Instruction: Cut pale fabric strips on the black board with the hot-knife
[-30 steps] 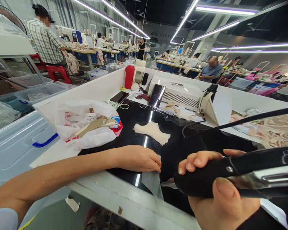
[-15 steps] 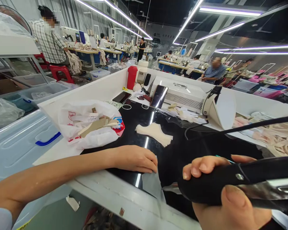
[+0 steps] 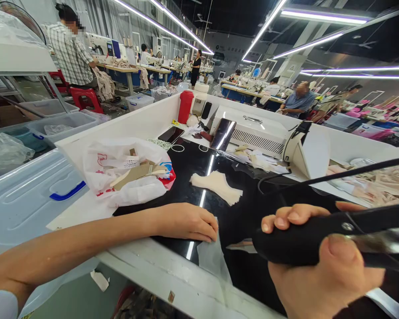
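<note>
My left hand (image 3: 194, 223) is closed, its fingertips gripping the top of a thin, translucent whitish sheet (image 3: 213, 259). The sheet hangs over the table's front edge; I cannot tell if it is cloth or film. Close to the camera, my right hand (image 3: 322, 274) wraps round a black-handled tool (image 3: 295, 241) with a screw and a silvery metal part; its exact kind is unclear. Beyond the handle's left end a pointed metal tip (image 3: 242, 246) shows, apart from the sheet. A cream-coloured shaped piece (image 3: 219, 186) lies on the glossy black tabletop (image 3: 173, 195).
A white plastic bag (image 3: 142, 192) with cut strips stands at the left. Behind are a phone (image 3: 171, 134), a red cup (image 3: 185, 107), a white vented box (image 3: 252, 128) and a white cone-shaped shade (image 3: 306, 150). A black cable (image 3: 359, 170) crosses at right. Other people sit further off.
My right hand and the tool have moved slightly right and up, and the tool is tilted a little differently. My left hand stays on the sheet. The whole view has shifted slightly.
</note>
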